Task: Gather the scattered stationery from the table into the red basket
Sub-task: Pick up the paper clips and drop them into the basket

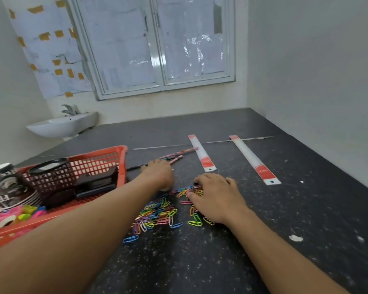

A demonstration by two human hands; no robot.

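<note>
Both forearms reach over the dark counter. The left hand lies knuckles-up at the far edge of the paper clips; its fingers are hidden, so I cannot tell their grasp. The right hand lies palm down, bent fingers among the clips, pinching or not I cannot tell. The red basket stands just left. Two rulers and pencils lie beyond. The counter's right side runs open to the wall.

Red basket on dark worktop. Just right of basket: paper clips, right hand spread on them, left hand alongside, pencils. Farther right: two rulers.
</note>
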